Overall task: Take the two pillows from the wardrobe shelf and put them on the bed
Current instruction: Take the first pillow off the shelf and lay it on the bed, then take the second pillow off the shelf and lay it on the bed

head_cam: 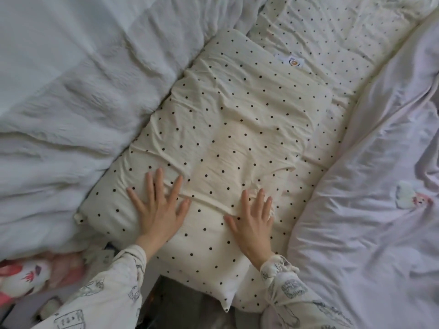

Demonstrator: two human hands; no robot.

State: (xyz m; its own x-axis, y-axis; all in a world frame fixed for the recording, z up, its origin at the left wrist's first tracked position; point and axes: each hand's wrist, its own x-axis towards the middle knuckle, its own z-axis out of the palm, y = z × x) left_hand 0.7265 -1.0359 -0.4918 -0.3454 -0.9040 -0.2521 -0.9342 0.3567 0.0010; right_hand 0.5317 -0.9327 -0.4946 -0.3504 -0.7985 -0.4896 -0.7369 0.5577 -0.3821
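Observation:
A cream pillow with black dots [228, 129] lies flat on the bed, running from the near edge up toward the far right. My left hand [161, 207] lies flat on its near left part, fingers spread and straight. My right hand [254, 222] lies flat on its near right part, fingers straight, with a fold of the cover just ahead of them. Under and beyond the pillow is more cream dotted fabric [332, 39] with a small white label [291, 60]; I cannot tell whether that is the second pillow or a sheet.
A rumpled white duvet [78, 91] borders the pillow on the left. A pale lilac quilt [380, 176] with a small embroidered patch [411, 198] lies on the right. A red and white soft toy [26, 279] sits at the lower left, beside the bed edge.

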